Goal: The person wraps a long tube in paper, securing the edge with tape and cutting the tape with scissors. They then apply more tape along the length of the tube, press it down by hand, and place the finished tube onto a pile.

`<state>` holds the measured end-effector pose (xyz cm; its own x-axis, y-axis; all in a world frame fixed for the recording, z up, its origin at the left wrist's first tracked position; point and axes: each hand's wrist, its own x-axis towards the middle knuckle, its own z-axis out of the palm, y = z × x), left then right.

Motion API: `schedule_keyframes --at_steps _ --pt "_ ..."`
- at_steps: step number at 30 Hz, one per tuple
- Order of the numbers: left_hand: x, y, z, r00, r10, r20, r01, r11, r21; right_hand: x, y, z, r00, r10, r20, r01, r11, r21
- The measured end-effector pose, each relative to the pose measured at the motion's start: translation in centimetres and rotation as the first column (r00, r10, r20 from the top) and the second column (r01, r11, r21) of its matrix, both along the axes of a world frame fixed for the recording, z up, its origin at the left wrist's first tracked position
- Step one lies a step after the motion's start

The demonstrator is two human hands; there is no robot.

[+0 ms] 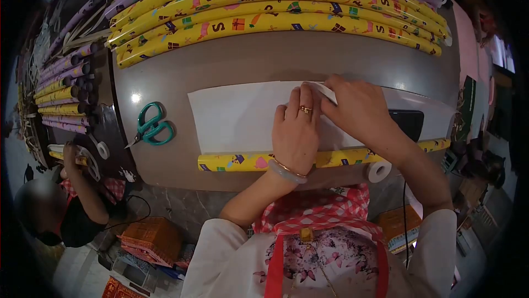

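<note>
A sheet of wrapping paper (237,116) lies white side up across the table, with a yellow printed roll (234,162) along its near edge. My left hand (297,127) rests flat on the sheet, fingers stretched toward the far edge. Beside it, my right hand (355,105) pinches a raised piece of white paper at that far edge between thumb and fingers; the fingertips are partly hidden. A dark phone (406,124) lies on the sheet, just right of my right hand and partly behind my wrist.
Teal-handled scissors (151,126) lie left of the sheet. A white tape roll (379,172) stands at the near edge. Yellow printed rolls (275,25) line the far side. Another person (82,204) works at a table on the left, near stacked rolls (63,91).
</note>
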<state>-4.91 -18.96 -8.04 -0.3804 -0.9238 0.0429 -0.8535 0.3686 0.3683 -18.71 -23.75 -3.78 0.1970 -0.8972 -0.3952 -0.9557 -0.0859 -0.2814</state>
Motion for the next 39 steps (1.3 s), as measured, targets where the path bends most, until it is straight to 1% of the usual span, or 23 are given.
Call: schedule_keyframes --at_steps 2,6,9,11,12,13,14,15,16,17,18,20,24,26,27,29,30,32,35,39 --pt "0.0 0.0 0.0 1.000 -0.005 0.026 0.005 1.000 -0.002 -0.1 0.2 0.1 0.998 -0.013 -0.064 0.009 0.999 -0.053" --pt "-0.2 0.1 0.0 0.996 0.000 0.089 0.002 1.000 -0.018 -1.0 0.3 0.5 0.999 -0.038 -0.035 0.037 0.999 -0.027" --pt "-0.2 0.1 0.1 0.998 0.013 0.067 -0.012 1.000 -0.017 -1.8 1.1 0.5 0.998 -0.063 -0.018 0.062 0.997 -0.049" --pt "-0.2 0.0 0.0 0.997 0.015 0.079 -0.013 1.000 -0.025 -2.4 1.8 -0.3 1.000 -0.008 0.018 0.012 0.975 -0.221" --pt "-0.3 0.0 0.0 0.996 0.017 0.092 -0.014 0.999 -0.031 -2.4 2.1 -0.6 1.000 -0.010 0.017 0.013 0.975 -0.221" --pt "-0.3 0.0 0.0 0.996 0.016 0.091 -0.013 0.999 -0.031 -2.4 2.4 -0.7 0.998 -0.029 0.057 0.042 0.969 -0.245" --pt "-0.2 0.0 0.0 0.997 0.017 0.072 -0.014 0.999 -0.036 -2.5 2.6 -0.8 0.994 -0.046 0.097 0.071 0.961 -0.267" --pt "-0.2 0.0 0.0 0.998 0.018 0.053 -0.016 0.999 -0.041 -2.4 2.9 -0.9 0.994 -0.046 0.096 0.071 0.961 -0.267" --pt "-0.2 0.0 0.0 0.998 0.018 0.054 -0.016 0.999 -0.041 -2.1 3.1 -0.9 0.963 -0.153 0.221 0.201 0.956 -0.214" --pt "-0.2 -0.1 0.1 0.998 0.020 0.058 -0.018 0.999 -0.035 -2.0 3.3 -0.9 0.905 -0.261 0.336 0.323 0.935 -0.145" --pt "-0.3 -0.1 0.1 0.998 0.022 0.063 -0.020 0.999 -0.028 -2.0 3.5 -1.2 0.904 -0.262 0.337 0.325 0.935 -0.144" --pt "-0.3 -0.1 0.1 0.998 0.019 0.060 -0.018 1.000 -0.020 -2.1 3.8 -1.7 0.818 -0.375 0.437 0.442 0.895 -0.058" --pt "-0.2 -0.2 0.1 0.999 0.015 0.048 -0.014 1.000 -0.023 -2.9 4.2 -2.2 0.791 -0.357 0.496 0.440 0.896 -0.057" --pt "-0.2 -0.2 0.1 0.999 0.011 0.050 -0.010 1.000 -0.021 -3.2 4.2 -2.3 0.833 -0.249 0.494 0.366 0.917 -0.156" --pt "-0.2 -0.2 0.1 0.999 0.009 0.050 -0.008 1.000 -0.020 -3.2 4.2 -2.3 0.832 -0.251 0.495 0.369 0.917 -0.155" --pt "-0.3 -0.2 0.0 0.999 0.015 0.051 -0.014 1.000 -0.022 -3.2 4.3 -2.2 0.891 -0.220 0.397 0.326 0.919 -0.221" --pt "-0.4 -0.2 0.0 0.999 0.023 0.050 -0.021 0.999 -0.024 -3.3 4.2 -2.1 0.890 -0.222 0.397 0.328 0.918 -0.222" --pt "-0.5 -0.2 0.1 0.998 0.023 0.057 -0.022 1.000 -0.019 -3.6 3.9 -2.1 0.955 -0.064 0.290 0.180 0.901 -0.395" --pt "-0.5 -0.3 0.1 0.998 0.019 0.064 -0.019 1.000 -0.011 -3.8 3.9 -2.2 0.969 -0.052 0.241 0.144 0.912 -0.385" --pt "-0.4 -0.3 0.2 0.998 0.010 0.057 -0.010 1.000 0.002 -4.1 4.0 -2.7 0.961 -0.047 0.271 0.157 0.903 -0.399"
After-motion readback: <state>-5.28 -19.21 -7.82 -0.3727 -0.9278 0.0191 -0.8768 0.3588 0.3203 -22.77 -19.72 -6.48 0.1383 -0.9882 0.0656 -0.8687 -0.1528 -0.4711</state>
